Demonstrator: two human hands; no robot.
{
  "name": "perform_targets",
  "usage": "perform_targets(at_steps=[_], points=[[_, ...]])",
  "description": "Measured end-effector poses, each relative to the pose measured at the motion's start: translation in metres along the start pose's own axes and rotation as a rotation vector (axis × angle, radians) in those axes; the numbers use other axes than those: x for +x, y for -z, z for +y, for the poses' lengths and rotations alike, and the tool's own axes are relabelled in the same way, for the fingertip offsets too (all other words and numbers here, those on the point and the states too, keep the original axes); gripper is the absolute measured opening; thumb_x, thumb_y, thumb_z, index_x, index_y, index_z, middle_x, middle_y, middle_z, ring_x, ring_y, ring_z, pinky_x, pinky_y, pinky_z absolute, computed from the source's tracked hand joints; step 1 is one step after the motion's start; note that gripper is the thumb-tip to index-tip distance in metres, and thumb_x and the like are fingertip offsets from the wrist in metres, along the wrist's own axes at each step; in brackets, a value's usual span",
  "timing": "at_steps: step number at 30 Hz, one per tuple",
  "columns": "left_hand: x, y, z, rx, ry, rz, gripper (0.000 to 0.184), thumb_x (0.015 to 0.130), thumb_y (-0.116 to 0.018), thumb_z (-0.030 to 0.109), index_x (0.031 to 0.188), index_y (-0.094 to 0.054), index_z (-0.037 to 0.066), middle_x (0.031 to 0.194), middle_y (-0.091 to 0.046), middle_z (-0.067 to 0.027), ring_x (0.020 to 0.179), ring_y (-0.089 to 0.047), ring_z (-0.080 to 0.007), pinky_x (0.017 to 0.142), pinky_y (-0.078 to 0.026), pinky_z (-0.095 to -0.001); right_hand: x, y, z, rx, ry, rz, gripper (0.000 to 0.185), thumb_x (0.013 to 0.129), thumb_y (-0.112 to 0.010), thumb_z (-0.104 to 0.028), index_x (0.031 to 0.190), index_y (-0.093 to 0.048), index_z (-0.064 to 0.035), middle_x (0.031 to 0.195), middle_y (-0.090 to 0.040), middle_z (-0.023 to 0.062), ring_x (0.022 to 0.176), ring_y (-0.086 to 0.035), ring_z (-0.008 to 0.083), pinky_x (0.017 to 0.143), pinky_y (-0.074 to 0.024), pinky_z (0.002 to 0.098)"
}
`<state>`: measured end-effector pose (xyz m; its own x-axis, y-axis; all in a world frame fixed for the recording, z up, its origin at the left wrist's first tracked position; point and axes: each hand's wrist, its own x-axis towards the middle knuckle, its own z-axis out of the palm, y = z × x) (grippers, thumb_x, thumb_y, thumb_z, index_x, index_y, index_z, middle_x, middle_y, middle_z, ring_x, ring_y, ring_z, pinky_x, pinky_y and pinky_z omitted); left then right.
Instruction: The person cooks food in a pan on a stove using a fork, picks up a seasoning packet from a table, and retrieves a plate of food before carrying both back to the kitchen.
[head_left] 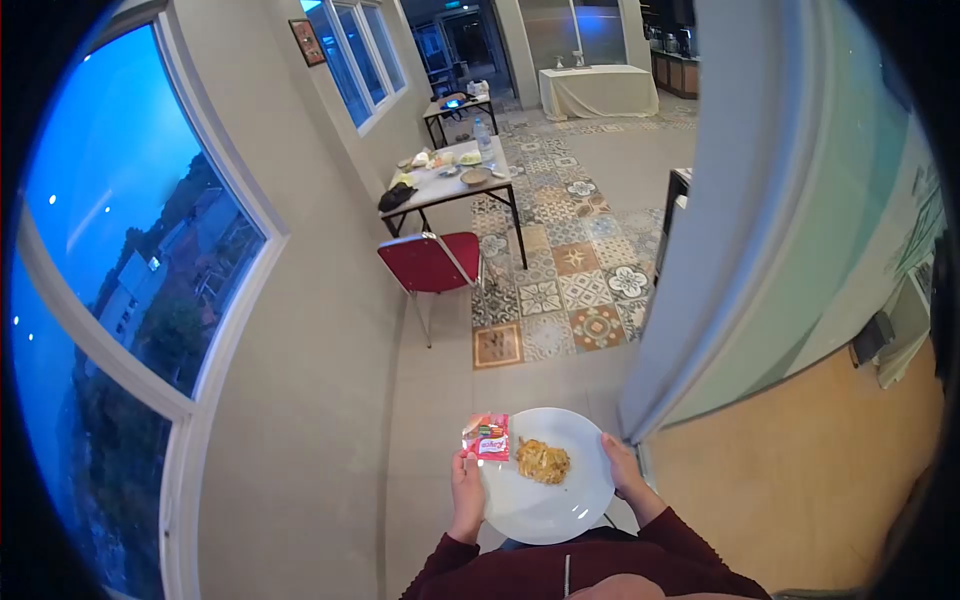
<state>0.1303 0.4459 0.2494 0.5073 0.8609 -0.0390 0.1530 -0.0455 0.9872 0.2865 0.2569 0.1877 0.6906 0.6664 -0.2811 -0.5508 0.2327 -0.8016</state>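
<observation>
A white plate (590,500) is held in front of my body, with a piece of browned, fried-looking food (543,462) lying near its middle. My left hand (467,492) grips the plate's left edge and also pinches a small red and pink sachet (488,438) against it. The sachet overlaps the upper left rim; its print is too small to read surely. On the opposite side, my right hand (624,468) holds the rim, thumb on top. The fingers of both hands under the plate are hidden.
Ahead on the left stands a table (440,187) bearing food, a bowl and a water bottle (484,142). A red chair (432,262) is before it. A wall with windows runs along the left; a glass partition edge (690,300) is close on the right. Patterned tiles (575,258) lie ahead.
</observation>
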Motion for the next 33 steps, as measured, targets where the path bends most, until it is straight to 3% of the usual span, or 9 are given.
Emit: perform_targets(at_steps=[6, 12, 22, 29, 30, 33], points=[[0.16, -0.015, 0.037, -0.047, 0.031, -0.097, 0.02, 0.095, -0.038, 0.021, 0.099, -0.048, 0.005, 0.088, -0.056, -0.0027, 0.078, -0.049, -0.0069, 0.071, -0.041, -0.0231, 0.122, -0.06, -0.048, -0.066, 0.066, 0.033, 0.037, 0.094, -0.039, -0.032, 0.109, -0.052, -0.001, 0.098, -0.058, 0.0064, 0.089, -0.054, 0.0129, 0.081, -0.0429, 0.0274], [0.272, -0.074, 0.058, -0.006, 0.043, -0.282, 0.018, 0.095, -0.039, 0.022, 0.098, -0.047, 0.006, 0.088, -0.056, -0.002, 0.078, -0.049, -0.0057, 0.07, -0.041, -0.0222, 0.197, -0.068, -0.086, 0.091, 0.078, 0.249, 0.037, 0.094, -0.039, -0.031, 0.11, -0.051, 0.0001, 0.098, -0.058, 0.0068, 0.089, -0.054, 0.0133, 0.081, -0.0424, 0.0269], [0.45, -0.269, 0.065, -0.136, 0.017, -0.475, 0.019, 0.095, -0.04, 0.022, 0.099, -0.049, 0.006, 0.088, -0.055, -0.0011, 0.079, -0.048, -0.0059, 0.072, -0.04, -0.0214, 0.377, 0.023, -0.164, 0.197, 0.219, 0.365, 0.034, 0.094, -0.039, -0.029, 0.108, -0.052, -0.0006, 0.097, -0.059, 0.007, 0.085, -0.056, 0.0136, 0.078, -0.0433, 0.0268], [0.566, -0.391, 0.099, -0.126, -0.043, -0.437, 0.019, 0.095, -0.04, 0.02, 0.098, -0.05, 0.005, 0.089, -0.056, -0.001, 0.079, -0.047, -0.0051, 0.073, -0.04, -0.0219, 0.519, 0.065, -0.26, 0.159, 0.293, 0.382, 0.031, 0.094, -0.04, -0.027, 0.104, -0.054, -0.0011, 0.092, -0.059, 0.0039, 0.082, -0.055, 0.0101, 0.075, -0.0433, 0.0247], [0.582, -0.403, 0.1, 0.048, -0.105, -0.41, 0.018, 0.095, -0.04, 0.02, 0.099, -0.05, 0.005, 0.088, -0.056, -0.0005, 0.077, -0.047, -0.0048, 0.071, -0.04, -0.0208, 0.537, 0.07, -0.269, 0.164, 0.28, 0.394, 0.031, 0.094, -0.04, -0.027, 0.104, -0.054, -0.0008, 0.092, -0.058, 0.0031, 0.082, -0.053, 0.0093, 0.075, -0.0424, 0.0244], [0.627, -0.441, 0.096, -0.124, -0.031, -0.454, 0.018, 0.095, -0.041, 0.019, 0.103, -0.05, 0.006, 0.095, -0.054, 0.0, 0.085, -0.047, -0.0057, 0.077, -0.039, -0.0217, 0.598, 0.089, -0.29, 0.126, 0.251, 0.403, 0.031, 0.094, -0.04, -0.027, 0.104, -0.054, -0.0005, 0.089, -0.058, 0.002, 0.081, -0.052, 0.0086, 0.074, -0.0413, 0.0238]])
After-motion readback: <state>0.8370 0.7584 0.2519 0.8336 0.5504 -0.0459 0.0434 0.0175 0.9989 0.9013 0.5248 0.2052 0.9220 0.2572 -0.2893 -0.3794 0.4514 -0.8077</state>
